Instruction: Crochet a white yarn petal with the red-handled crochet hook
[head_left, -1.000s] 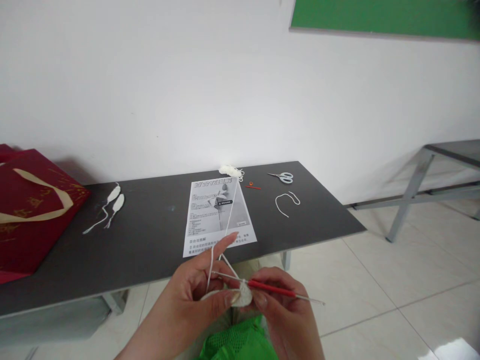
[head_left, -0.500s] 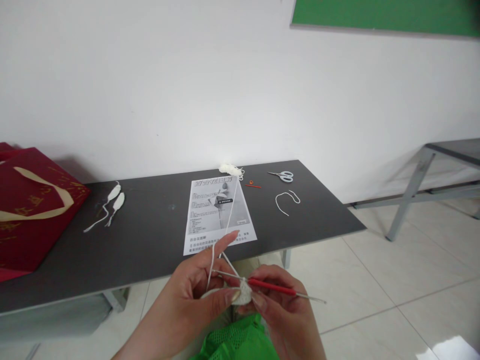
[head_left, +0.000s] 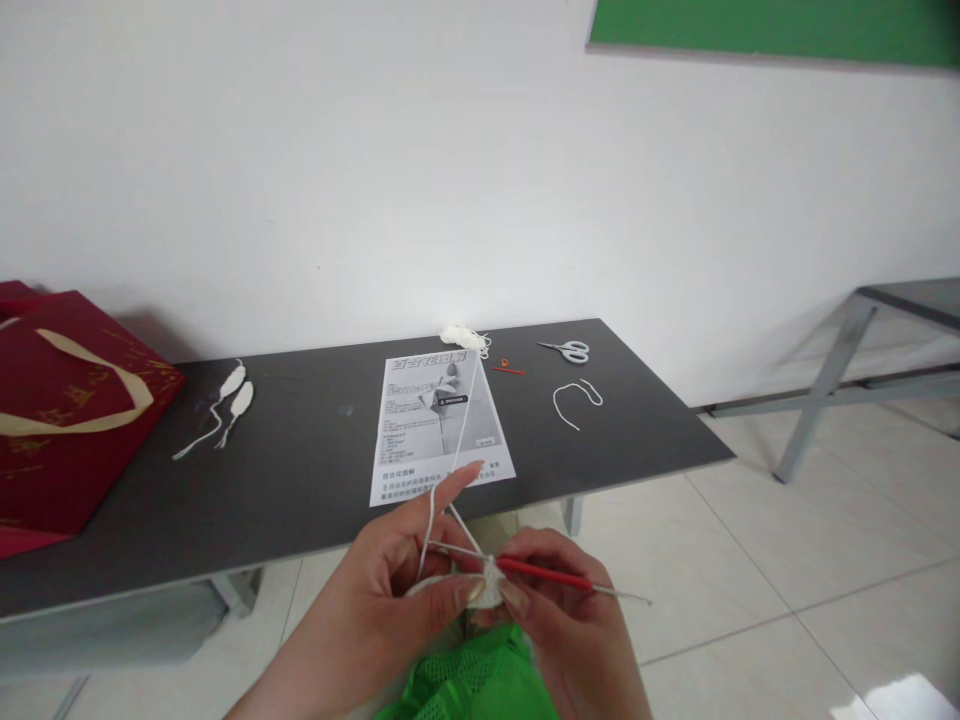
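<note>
Between my two hands is a small white crocheted piece [head_left: 489,592]. My left hand [head_left: 420,580] pinches it between thumb and fingers, its index finger raised with white yarn [head_left: 463,420] looped over it. That yarn runs back across the printed sheet to a white yarn bundle [head_left: 463,338] by the wall. A crochet hook with a red grip [head_left: 547,572] is closed in my right hand [head_left: 566,590]; its metal shaft passes the top edge of the piece toward my left fingers. My right thumb also touches the piece.
On the dark table [head_left: 315,470] lie a printed sheet [head_left: 420,470], scissors [head_left: 571,351], a loose yarn piece [head_left: 556,410], a thin red stick [head_left: 508,371] and two white crocheted petals [head_left: 238,402]. A dark red gift bag [head_left: 67,480] stands at left. Green mesh fabric [head_left: 472,680] is below my hands.
The view has shifted very slightly. Both hands keep their hold on the crocheted piece and the hook, with hardly any visible movement.
</note>
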